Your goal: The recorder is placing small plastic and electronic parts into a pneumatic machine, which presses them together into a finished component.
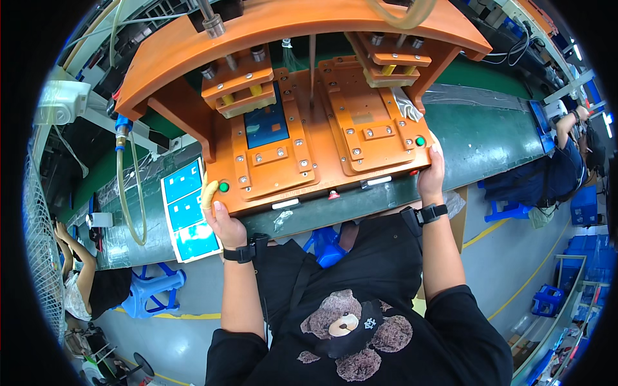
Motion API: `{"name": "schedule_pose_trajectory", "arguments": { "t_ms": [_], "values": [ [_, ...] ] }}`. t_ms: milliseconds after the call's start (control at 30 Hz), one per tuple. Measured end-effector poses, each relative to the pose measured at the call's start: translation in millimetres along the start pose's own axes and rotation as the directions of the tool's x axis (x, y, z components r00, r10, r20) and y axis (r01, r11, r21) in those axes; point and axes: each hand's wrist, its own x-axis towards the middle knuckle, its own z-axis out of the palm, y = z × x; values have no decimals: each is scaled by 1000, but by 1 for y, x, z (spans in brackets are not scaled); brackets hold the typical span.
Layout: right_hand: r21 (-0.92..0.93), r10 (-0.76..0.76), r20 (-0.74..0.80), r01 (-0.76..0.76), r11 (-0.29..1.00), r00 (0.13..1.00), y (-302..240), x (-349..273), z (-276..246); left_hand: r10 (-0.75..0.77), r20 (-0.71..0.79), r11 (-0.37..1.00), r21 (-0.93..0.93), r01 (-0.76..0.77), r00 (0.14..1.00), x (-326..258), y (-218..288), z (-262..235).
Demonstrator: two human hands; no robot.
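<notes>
An orange press fixture (pixel 302 148) stands in front of me on a dark green belt. Its left nest holds a blue panel (pixel 266 124); the right nest (pixel 367 128) shows only orange plates. My left hand (pixel 219 215) rests on the front left corner, its yellow-capped thumb beside a green button (pixel 224 187). My right hand (pixel 431 174) lies on the front right corner, fingertips next to a second green button (pixel 420 141). Neither hand holds anything. Black bands sit on both wrists.
A white tray (pixel 188 212) of blue panels lies left of the fixture. A yellowish hose (pixel 125 193) hangs at the left. Blue stools (pixel 151 293) stand on the grey floor. Other people sit at the far left (pixel 80 283) and far right (pixel 566 161).
</notes>
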Motion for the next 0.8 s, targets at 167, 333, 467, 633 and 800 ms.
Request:
{"name": "schedule_pose_trajectory", "arguments": {
  "t_ms": [167, 333, 467, 633, 800],
  "values": [
    [13, 14, -7, -13, 1000, 1000, 0, 0, 1, -8, 12, 1000, -6, 9, 1000, 0, -2, -3],
    [-2, 20, -5, -20, 1000, 1000, -4, -1, 4, 44, 18, 994, 103, -45, 999, 2, -1, -2],
    [1, 22, -20, -22, 1000, 1000, -1, -1, 2, 9, 10, 999, 33, -9, 1000, 1, 0, 0],
    [-35, 9, -20, -10, 999, 1000, 0, -1, 2, 6, 8, 996, 93, -6, 1000, 0, 0, -1],
    [-39, -9, -12, 8, 999, 1000, -1, -1, 2, 30, 15, 993, 110, -31, 999, 1, 3, 1]
  ]
}}
